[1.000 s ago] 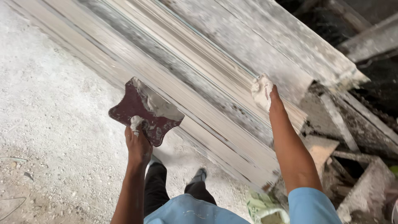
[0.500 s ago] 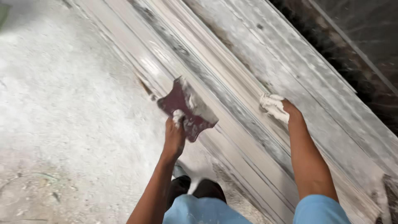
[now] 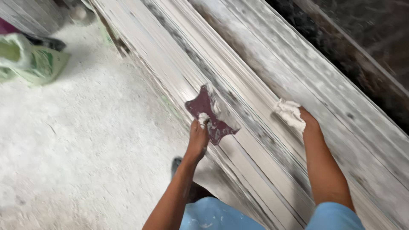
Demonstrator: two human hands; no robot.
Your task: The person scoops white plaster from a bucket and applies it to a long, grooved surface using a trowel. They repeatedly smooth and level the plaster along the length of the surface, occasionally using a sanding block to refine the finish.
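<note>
- Head view: a dark red profile scraper [image 3: 211, 114], a flat plate with a notched, curved outline, lies pressed flat against the long white plaster moulding [image 3: 255, 98], near the lower edge of the ridged strip. White plaster is smeared over its upper right part.
- The left hand [image 3: 198, 138] grips the scraper from below; the fingers [image 3: 203, 120], caked in white, close around its lower edge, so the plate sticks up and outward past the fingertips, toward the top of the picture.
- The right hand [image 3: 300, 117] rests farther right on the same moulding, well apart from the scraper. Its fingers are coated in plaster and seem to press a white lump or rag [image 3: 287, 111] against the surface; whether they close around it or lie flat on it cannot be told.
- The moulding runs diagonally from upper left to lower right, with parallel grooves and grey streaks.
- Left of it spreads a white, dust-covered floor [image 3: 85, 149], with a green and white sack [image 3: 36, 59] lying at the upper left.
- Both bare forearms reach in from the bottom edge, beside light blue clothing [image 3: 213, 215].
</note>
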